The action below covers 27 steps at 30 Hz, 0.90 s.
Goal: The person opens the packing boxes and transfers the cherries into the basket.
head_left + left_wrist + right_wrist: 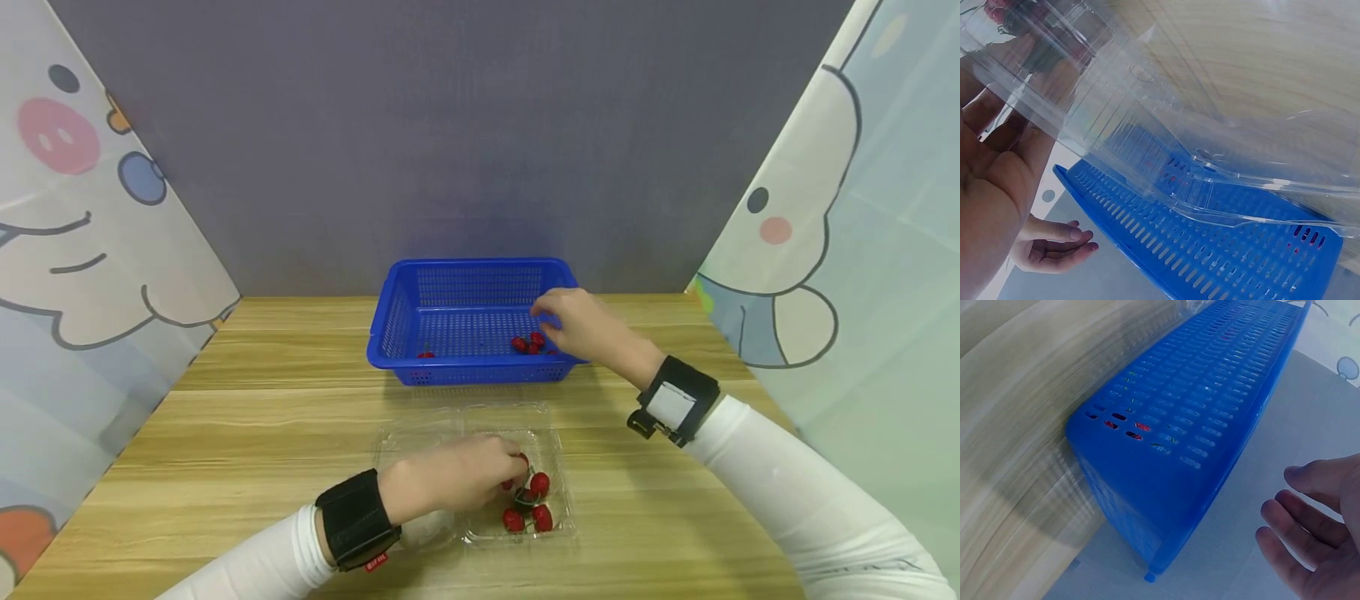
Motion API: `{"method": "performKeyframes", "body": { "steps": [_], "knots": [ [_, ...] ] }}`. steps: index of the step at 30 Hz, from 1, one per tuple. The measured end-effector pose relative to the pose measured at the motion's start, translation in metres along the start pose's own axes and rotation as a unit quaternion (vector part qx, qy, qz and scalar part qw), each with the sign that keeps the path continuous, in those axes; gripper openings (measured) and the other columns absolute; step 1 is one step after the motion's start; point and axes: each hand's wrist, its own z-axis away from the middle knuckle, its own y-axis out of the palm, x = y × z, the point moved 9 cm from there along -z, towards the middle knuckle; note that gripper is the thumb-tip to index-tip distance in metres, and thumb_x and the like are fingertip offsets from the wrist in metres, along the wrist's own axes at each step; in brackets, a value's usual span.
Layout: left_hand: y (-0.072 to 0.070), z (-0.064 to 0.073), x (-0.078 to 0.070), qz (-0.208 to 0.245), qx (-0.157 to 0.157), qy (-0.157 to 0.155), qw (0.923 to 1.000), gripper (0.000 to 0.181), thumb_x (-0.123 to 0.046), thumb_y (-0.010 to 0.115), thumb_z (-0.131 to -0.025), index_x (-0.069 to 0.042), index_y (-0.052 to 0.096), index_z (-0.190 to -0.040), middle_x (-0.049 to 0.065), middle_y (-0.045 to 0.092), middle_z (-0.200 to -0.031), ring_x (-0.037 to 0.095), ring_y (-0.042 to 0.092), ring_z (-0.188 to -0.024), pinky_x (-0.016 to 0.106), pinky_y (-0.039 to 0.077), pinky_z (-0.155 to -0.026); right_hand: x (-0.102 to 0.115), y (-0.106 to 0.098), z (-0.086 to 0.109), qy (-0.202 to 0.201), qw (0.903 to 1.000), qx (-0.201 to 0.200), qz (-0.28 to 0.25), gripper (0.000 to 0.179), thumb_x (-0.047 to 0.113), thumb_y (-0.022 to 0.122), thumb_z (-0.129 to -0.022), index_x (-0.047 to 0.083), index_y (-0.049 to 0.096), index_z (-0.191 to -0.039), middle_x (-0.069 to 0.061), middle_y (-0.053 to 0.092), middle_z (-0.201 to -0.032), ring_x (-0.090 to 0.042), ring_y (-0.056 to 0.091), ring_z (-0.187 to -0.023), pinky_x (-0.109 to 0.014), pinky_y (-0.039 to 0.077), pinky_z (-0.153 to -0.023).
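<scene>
My left hand reaches over a clear plastic clamshell box, its fingertips down among red cherries with green stems. Whether those fingers pinch a cherry is hidden by the hand itself and, in the left wrist view, by glare on the box wall. Over the right end of a blue perforated basket, my right hand hovers with fingers loosely bent and apart, holding nothing. Below it several cherries lie in the basket's front right corner. One more red cherry shows at the front left.
The clamshell's transparent lid lies folded out to the left on the wooden table. Behind the basket rises a grey panel. Printed cartoon sheets stand along both sides.
</scene>
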Motion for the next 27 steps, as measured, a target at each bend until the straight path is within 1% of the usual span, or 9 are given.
{"method": "performKeyframes", "body": {
  "steps": [5, 8, 14, 18, 21, 25, 27],
  "knots": [
    [-0.002, 0.001, 0.001, 0.012, 0.003, -0.003, 0.9999, 0.012, -0.011, 0.073, -0.088, -0.021, 0.066, -0.090, -0.015, 0.053, -0.084, -0.005, 0.054, -0.075, 0.008, 0.040, -0.065, 0.005, 0.000, 0.001, -0.012, 0.9999, -0.012, 0.002, 0.017, 0.001, 0.070, -0.086, 0.005, 0.071, -0.103, -0.006, 0.066, -0.104, -0.021, 0.065, -0.090, -0.027, 0.050, -0.072],
    [-0.003, 0.002, 0.002, 0.010, 0.002, -0.004, 0.9999, 0.013, -0.010, 0.073, -0.087, -0.020, 0.067, -0.093, -0.014, 0.054, -0.086, -0.004, 0.055, -0.077, 0.008, 0.041, -0.066, 0.006, 0.002, 0.003, -0.013, 0.9998, -0.010, 0.007, 0.018, 0.003, 0.070, -0.087, 0.006, 0.071, -0.105, -0.006, 0.066, -0.105, -0.021, 0.065, -0.089, -0.026, 0.049, -0.070],
    [-0.006, 0.003, 0.004, 0.007, 0.001, -0.003, 1.0000, 0.014, -0.011, 0.073, -0.087, -0.019, 0.067, -0.097, -0.014, 0.054, -0.087, -0.003, 0.055, -0.076, 0.009, 0.041, -0.065, 0.010, 0.002, 0.007, -0.017, 0.9996, -0.010, 0.021, 0.021, 0.006, 0.071, -0.089, 0.005, 0.070, -0.110, -0.007, 0.065, -0.109, -0.023, 0.065, -0.097, -0.029, 0.050, -0.073],
    [-0.007, 0.004, 0.005, 0.015, 0.002, -0.005, 0.9999, 0.014, -0.011, 0.073, -0.087, -0.020, 0.067, -0.097, -0.014, 0.055, -0.087, -0.003, 0.056, -0.077, 0.009, 0.041, -0.066, 0.012, 0.004, 0.011, -0.025, 0.9989, -0.016, 0.036, 0.025, 0.007, 0.071, -0.088, 0.005, 0.068, -0.113, -0.008, 0.066, -0.109, -0.023, 0.065, -0.096, -0.030, 0.050, -0.073],
    [-0.007, 0.006, 0.005, 0.021, 0.000, -0.003, 0.9998, 0.014, -0.010, 0.071, -0.087, -0.020, 0.067, -0.096, -0.013, 0.055, -0.087, -0.003, 0.055, -0.078, 0.009, 0.041, -0.066, 0.014, 0.005, 0.014, -0.040, 0.9977, -0.023, 0.050, 0.027, 0.007, 0.072, -0.088, 0.004, 0.068, -0.115, -0.007, 0.066, -0.108, -0.023, 0.065, -0.096, -0.030, 0.051, -0.074],
    [-0.008, 0.007, 0.006, 0.035, -0.004, 0.005, 0.9994, 0.014, -0.007, 0.070, -0.087, -0.017, 0.067, -0.097, -0.012, 0.056, -0.087, -0.002, 0.054, -0.077, 0.008, 0.040, -0.066, 0.021, 0.006, 0.020, -0.072, 0.9949, -0.034, 0.061, 0.028, 0.005, 0.072, -0.087, 0.003, 0.068, -0.114, -0.007, 0.066, -0.107, -0.022, 0.066, -0.095, -0.030, 0.051, -0.077],
    [-0.008, 0.008, 0.007, 0.041, -0.002, 0.007, 0.9991, 0.014, -0.007, 0.070, -0.087, -0.016, 0.066, -0.097, -0.012, 0.056, -0.087, -0.002, 0.054, -0.078, 0.008, 0.040, -0.066, 0.026, 0.007, 0.022, -0.088, 0.9935, -0.037, 0.062, 0.027, 0.005, 0.072, -0.086, 0.002, 0.068, -0.113, -0.008, 0.066, -0.104, -0.022, 0.066, -0.092, -0.029, 0.051, -0.076]
  ]
}}
